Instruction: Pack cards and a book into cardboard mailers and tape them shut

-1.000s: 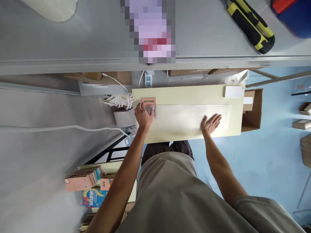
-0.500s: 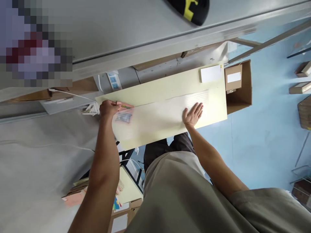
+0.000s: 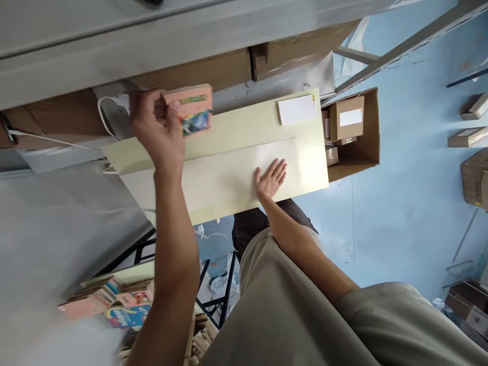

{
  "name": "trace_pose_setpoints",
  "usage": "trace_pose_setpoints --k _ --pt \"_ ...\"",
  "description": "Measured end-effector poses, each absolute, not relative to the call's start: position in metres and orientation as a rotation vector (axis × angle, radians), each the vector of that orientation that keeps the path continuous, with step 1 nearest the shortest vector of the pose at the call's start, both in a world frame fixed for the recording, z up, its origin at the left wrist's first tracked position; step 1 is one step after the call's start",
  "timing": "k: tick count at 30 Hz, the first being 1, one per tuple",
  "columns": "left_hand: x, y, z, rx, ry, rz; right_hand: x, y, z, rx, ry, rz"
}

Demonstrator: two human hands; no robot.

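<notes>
My left hand (image 3: pixel 162 119) is raised over the left end of a pale yellow tabletop (image 3: pixel 244 140). Its thumb and fingers grip a pink book (image 3: pixel 194 104) with a coloured picture on the cover, clear of the surface. Along the table lies a long, whitish, translucent wrapping sheet (image 3: pixel 221 175), faintly ridged. Flat on this sheet, toward the right end, rests my right hand (image 3: pixel 270 178), fingers spread and holding nothing. A small white stack that looks like labels or paper (image 3: pixel 297 109) lies at the far right corner.
An open cardboard box (image 3: pixel 369 132) with smaller boxes inside stands against the table's right end. A grey shelf edge (image 3: pixel 152 51) runs across beyond the table, with cardboard boxes (image 3: pixel 202 71) beneath. Lower left, several books (image 3: pixel 129 315) lie on another surface.
My left hand has lifted the pink book up from the sheet's left end. My right hand stays flat on the sheet. The camera view has shifted.
</notes>
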State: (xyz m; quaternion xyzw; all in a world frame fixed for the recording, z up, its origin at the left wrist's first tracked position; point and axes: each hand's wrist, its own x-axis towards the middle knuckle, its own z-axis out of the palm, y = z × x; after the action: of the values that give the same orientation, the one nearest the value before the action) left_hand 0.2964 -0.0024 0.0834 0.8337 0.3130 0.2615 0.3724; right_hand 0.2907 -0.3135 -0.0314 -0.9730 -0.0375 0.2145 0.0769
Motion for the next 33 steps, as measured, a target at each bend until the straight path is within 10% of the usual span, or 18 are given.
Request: trace_pose_setpoints --k 11,33 --pt "0.292 -0.202 0.014 1.124 1.043 0.045 0.305 -0.328 -0.013 -2.734 -0.157 0.757" --pt "0.306 -0.229 -0.031 1.422 1.263 0.241 0.402 -0.453 0.023 -2.554 -0.321 0.758"
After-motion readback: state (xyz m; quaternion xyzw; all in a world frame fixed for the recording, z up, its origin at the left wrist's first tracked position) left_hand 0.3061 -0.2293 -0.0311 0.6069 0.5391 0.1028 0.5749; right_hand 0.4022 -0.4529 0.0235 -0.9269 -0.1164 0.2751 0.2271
